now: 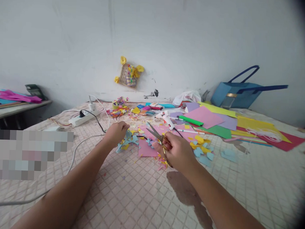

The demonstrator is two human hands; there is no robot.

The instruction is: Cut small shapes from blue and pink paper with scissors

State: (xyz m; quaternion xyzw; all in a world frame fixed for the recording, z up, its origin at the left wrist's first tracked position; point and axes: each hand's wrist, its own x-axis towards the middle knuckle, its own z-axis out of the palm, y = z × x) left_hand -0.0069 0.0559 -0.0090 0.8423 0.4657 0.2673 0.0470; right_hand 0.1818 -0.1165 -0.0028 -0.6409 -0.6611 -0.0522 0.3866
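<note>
My right hand grips a pair of scissors with gold-coloured handles. The blades point up and to the left, slightly apart. Across from them, my left hand is closed, its fingertips turned away from view. What it holds, if anything, is hidden. Light blue paper scraps lie just beside and below that hand, mixed with yellow bits. Under the scissors is a pink paper sheet strewn with small cuttings. Yellow paper pieces and further blue ones lie right of my right hand.
A white glue gun and a green marker lie behind the scissors. Coloured paper sheets spread to the right, before a blue bag. On the left, a power strip trails cables. A decorated woven piece hangs on the wall.
</note>
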